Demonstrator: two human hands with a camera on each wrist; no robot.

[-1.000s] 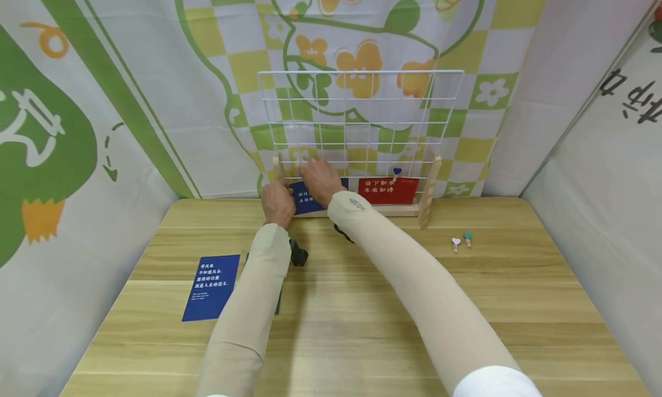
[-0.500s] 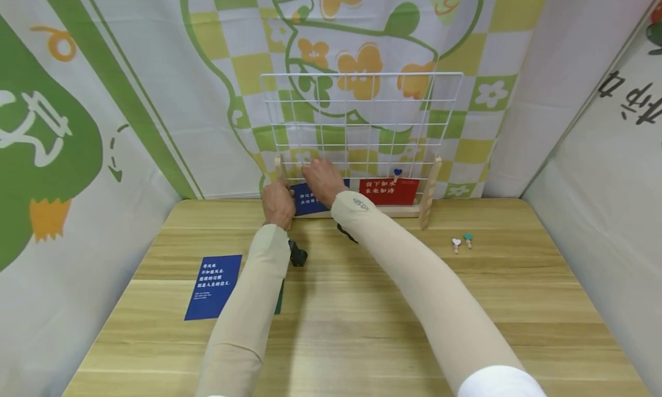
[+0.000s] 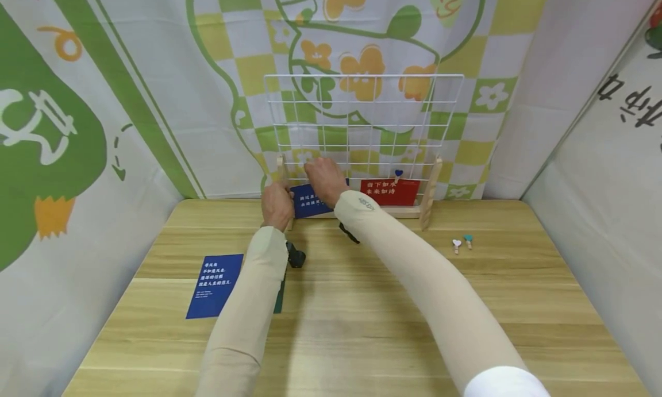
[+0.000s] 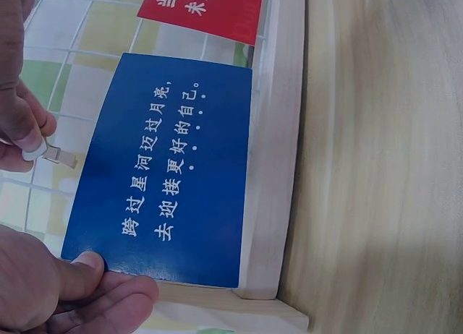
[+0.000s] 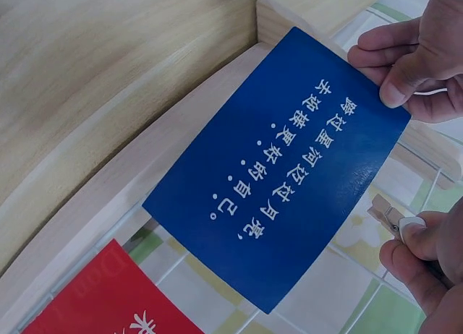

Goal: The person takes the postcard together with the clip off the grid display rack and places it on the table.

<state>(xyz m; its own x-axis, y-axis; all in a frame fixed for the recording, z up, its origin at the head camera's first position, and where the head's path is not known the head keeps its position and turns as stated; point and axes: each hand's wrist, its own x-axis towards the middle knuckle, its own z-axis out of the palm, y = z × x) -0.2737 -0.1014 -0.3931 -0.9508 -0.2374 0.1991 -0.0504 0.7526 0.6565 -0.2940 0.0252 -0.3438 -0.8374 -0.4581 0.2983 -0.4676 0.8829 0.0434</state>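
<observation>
My left hand [image 3: 277,204] pinches the left end of a blue card [image 4: 163,168] between thumb and fingers. White lettering runs across the card, which stands at the lower left of a white wire grid [image 3: 362,125]. In my right hand [image 3: 327,181] is a small wooden clothespin [image 5: 385,215] with a white top, pinched between thumb and finger. Its tip is just above the card's upper edge, apart from it. A red card [image 3: 390,192] hangs at the grid's lower right under a clip with a blue heart [image 3: 398,173].
The grid stands in a wooden base [image 4: 275,168] at the back of the table [image 3: 388,316]. Two heart clips lie at right, one white [image 3: 457,246], one teal [image 3: 468,241]. Another blue card [image 3: 214,286] and a partly covered green card [image 3: 280,299] lie at left near my forearm.
The blue card at the grid tilts slightly more, its left end held by my left hand. My right hand stays almost in place above it. The head view has shifted slightly.
</observation>
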